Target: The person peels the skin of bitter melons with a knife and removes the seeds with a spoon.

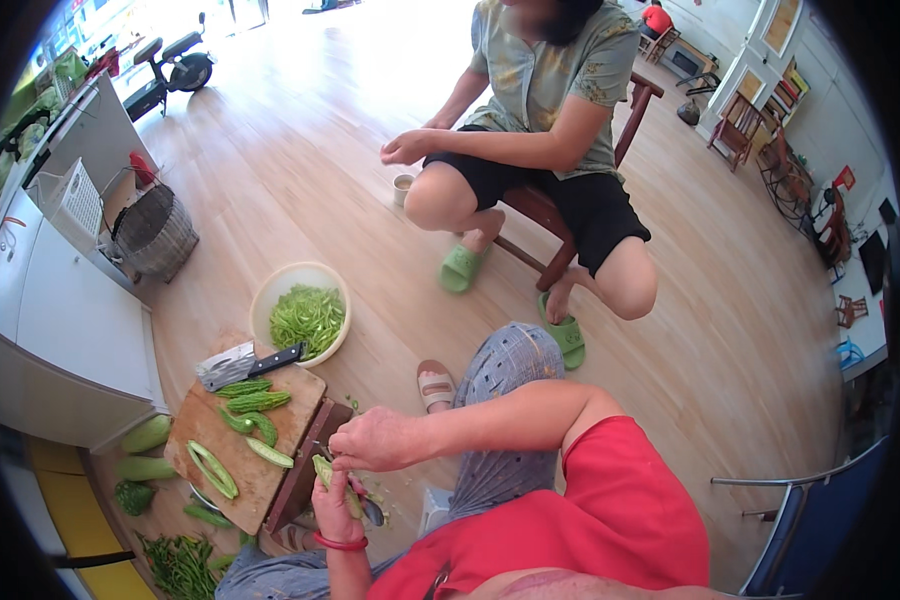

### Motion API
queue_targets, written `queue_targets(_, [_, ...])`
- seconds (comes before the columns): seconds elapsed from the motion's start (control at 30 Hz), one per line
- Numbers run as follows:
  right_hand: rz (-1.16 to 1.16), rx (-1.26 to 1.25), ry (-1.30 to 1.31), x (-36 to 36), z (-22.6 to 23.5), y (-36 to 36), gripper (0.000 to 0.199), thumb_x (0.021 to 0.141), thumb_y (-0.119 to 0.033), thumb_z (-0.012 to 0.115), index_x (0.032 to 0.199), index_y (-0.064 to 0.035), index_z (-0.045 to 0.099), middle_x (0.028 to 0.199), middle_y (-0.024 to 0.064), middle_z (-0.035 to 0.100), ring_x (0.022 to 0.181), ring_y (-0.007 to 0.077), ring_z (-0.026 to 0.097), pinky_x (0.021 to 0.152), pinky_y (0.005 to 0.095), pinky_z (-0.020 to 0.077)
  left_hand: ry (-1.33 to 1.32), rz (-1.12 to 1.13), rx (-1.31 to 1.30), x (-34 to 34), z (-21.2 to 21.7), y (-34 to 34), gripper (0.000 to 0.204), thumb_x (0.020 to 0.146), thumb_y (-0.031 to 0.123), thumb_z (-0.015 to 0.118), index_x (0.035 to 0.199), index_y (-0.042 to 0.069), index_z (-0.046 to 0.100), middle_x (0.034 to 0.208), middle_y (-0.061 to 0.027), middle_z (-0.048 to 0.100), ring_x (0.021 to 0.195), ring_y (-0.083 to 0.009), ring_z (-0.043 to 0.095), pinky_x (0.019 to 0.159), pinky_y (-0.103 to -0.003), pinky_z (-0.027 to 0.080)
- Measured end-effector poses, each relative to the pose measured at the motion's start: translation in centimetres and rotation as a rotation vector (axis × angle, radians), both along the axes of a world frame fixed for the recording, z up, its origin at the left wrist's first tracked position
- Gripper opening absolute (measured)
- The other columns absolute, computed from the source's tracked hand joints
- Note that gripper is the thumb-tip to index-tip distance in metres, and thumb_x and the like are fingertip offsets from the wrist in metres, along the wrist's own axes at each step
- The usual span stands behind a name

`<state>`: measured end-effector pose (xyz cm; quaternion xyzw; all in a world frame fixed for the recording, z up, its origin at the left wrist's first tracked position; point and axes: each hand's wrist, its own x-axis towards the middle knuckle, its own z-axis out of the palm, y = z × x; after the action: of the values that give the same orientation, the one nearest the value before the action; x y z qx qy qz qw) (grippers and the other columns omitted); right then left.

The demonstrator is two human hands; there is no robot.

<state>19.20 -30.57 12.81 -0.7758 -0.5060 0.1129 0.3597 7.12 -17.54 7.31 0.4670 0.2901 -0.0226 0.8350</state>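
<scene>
My left hand point(338, 512), with a red band at its wrist, is closed around a pale green bitter melon piece point(322, 471). Over the top end of that piece my right hand point(382, 440) is closed, fingers pinched; what they hold is hidden. Left of both hands, a wooden cutting board point(192, 435) carries whole bitter melons point(260, 401) and hollowed halves point(213, 470). A cleaver point(232, 366) with a black handle lies across the board's far edge. Just beyond stands a cream bowl point(261, 300) of sliced green pieces point(305, 318).
Green chillies point(175, 562) and larger green gourds point(146, 468) lie on the floor left of the board. A wicker basket point(158, 235) stands by the white cabinet point(65, 330). Another person point(560, 110) sits opposite on a wooden chair point(542, 215), a cup point(402, 190) beside them.
</scene>
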Motion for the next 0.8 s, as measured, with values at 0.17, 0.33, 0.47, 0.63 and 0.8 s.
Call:
queue_targets(0.17, [-0.026,-0.126,0.091,-1.2,-2.2,1.8,0.032,0.08,-0.032,0.051,0.071,-0.0024,0.052,0.067,0.0168,0.057,0.067,0.0346,0.057,0.059,0.0434,0.0452,-0.045,0.025,-0.009,-0.2,0.0,0.2,0.02,0.081,0.024,0.059,0.087,0.009,0.048,0.061,-0.0009,0.05,0.047,-0.01,0.049,0.038,-0.021,0.037])
queue_targets(0.33, [-0.04,-0.078,0.317,-1.9,-3.1,2.0,0.028,0.082,-0.028,0.05,0.071,-0.0024,0.05,0.066,0.0184,0.055,0.066,0.0364,0.055,0.059,0.0431,0.0426,-0.039,0.042,0.009,-0.5,-0.2,0.0,0.022,0.081,0.026,0.059,0.087,0.009,0.047,0.059,-0.002,0.051,0.046,-0.0104,0.049,0.037,-0.021,0.037])
queue_targets(0.47, [-0.025,0.024,0.399,-1.6,-3.7,2.5,0.026,0.082,-0.027,0.051,0.073,-0.002,0.051,0.066,0.0182,0.054,0.064,0.035,0.054,0.058,0.0414,0.0424,-0.029,0.073,0.0,-0.5,0.4,0.1,0.021,0.082,0.026,0.059,0.087,0.009,0.048,0.058,-0.0025,0.051,0.045,-0.0107,0.049,0.036,-0.021,0.036])
queue_targets(0.63, [-0.049,0.011,0.439,-1.2,-4.2,2.0,0.025,0.082,-0.026,0.05,0.074,-0.002,0.054,0.068,0.0183,0.055,0.064,0.0335,0.054,0.059,0.04,0.0425,-0.035,0.054,-0.003,0.0,-0.3,-0.2,0.021,0.081,0.026,0.06,0.087,0.009,0.049,0.059,-0.0019,0.051,0.045,-0.0103,0.049,0.037,-0.02,0.036])
queue_targets(0.8, [-0.015,-0.04,0.451,-1.0,-3.6,2.1,0.026,0.084,-0.025,0.049,0.076,-0.0011,0.054,0.071,0.0175,0.056,0.065,0.0291,0.054,0.061,0.0383,0.0424,-0.024,0.061,0.01,-0.1,-0.1,-0.2,0.019,0.081,0.024,0.059,0.087,0.009,0.049,0.061,-0.0021,0.052,0.046,-0.0111,0.05,0.037,-0.021,0.036])
